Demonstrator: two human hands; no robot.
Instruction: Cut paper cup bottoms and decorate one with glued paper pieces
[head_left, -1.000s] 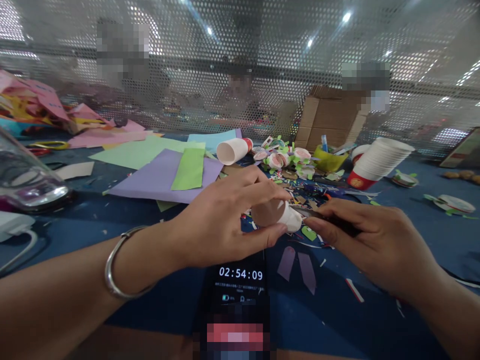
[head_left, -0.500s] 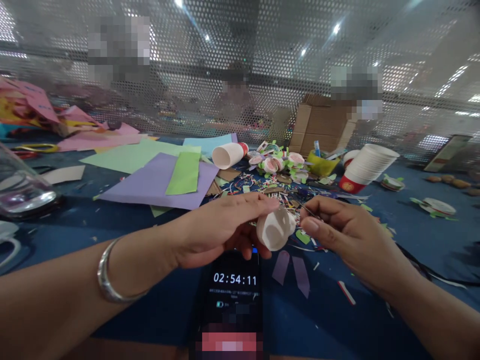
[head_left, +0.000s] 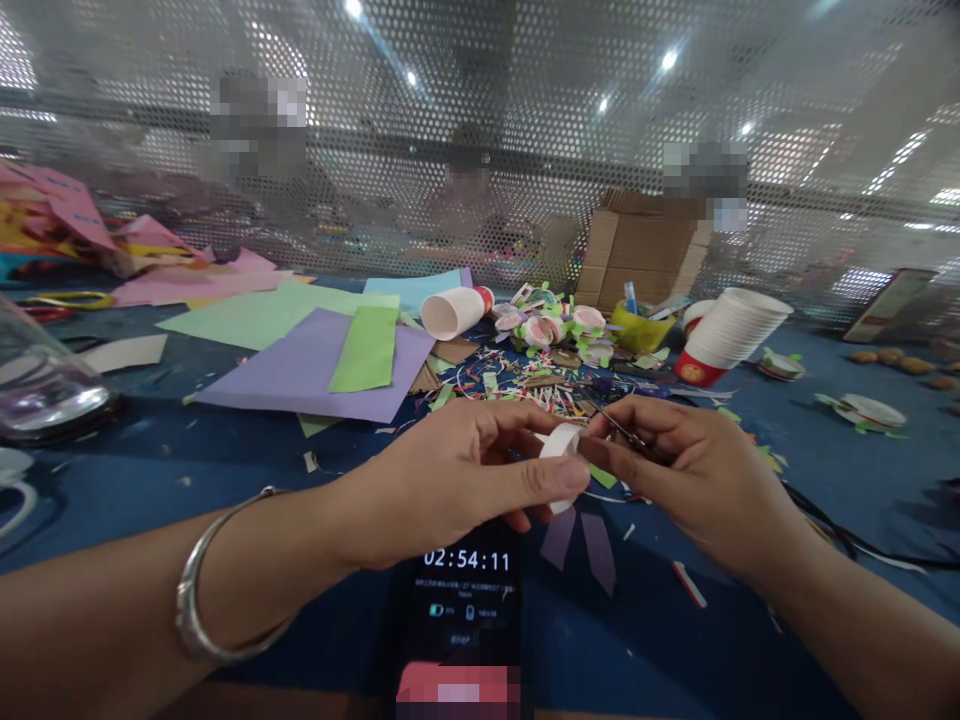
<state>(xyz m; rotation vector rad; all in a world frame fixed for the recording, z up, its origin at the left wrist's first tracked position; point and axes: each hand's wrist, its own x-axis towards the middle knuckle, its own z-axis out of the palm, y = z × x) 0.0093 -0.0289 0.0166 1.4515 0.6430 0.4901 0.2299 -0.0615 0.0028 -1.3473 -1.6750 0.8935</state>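
Observation:
A short white ring-like piece, which looks like the cut-off end of a paper cup, sits between the thumb and fingers of my left hand. That hand is closed on it, with a silver bangle on the wrist. Close against the piece's right side, my right hand grips a slim dark metal tool, seemingly small scissors; its handles are hidden in the fingers. Two purple paper strips lie on the blue table below the hands. Under my left hand is a phone showing a timer.
Paper scraps are strewn beyond the hands. Behind them are small cup-base crafts, a yellow container and a cardboard box. Stacked paper cups lean at right. Purple paper and a clear vessel are at left.
My left hand has turned the white piece so its side wall shows rather than its hollow, and the thumb is now in front. My right hand has come in against it.

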